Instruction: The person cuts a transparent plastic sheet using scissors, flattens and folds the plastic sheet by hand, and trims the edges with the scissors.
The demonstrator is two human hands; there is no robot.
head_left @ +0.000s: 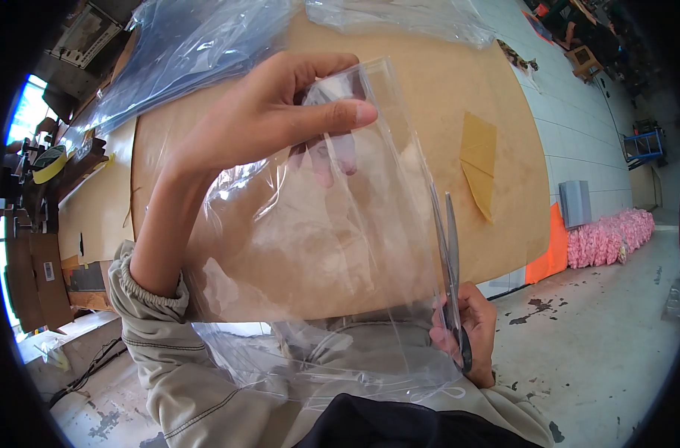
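A clear plastic sheet (317, 231) hangs in front of my body, over the edge of a table covered in brown paper (429, 82). My left hand (303, 112) pinches its upper edge between thumb and fingers, and some fingers show through the plastic. At the lower right, my right hand (467, 328) is closed round the handles of a pair of scissors (452, 276). The blades point up along the right edge of the sheet and stand slightly apart. Part of the right hand lies behind the plastic and the handles.
More clear plastic (198, 45) lies on the table's far left, with another piece (407, 19) at the far edge. A yellowish-brown scrap (478, 164) rests right of the scissors. Yellow tape (49, 164) is at the left. Pink bundles (609, 237) sit on the floor beyond an orange sheet (549, 250).
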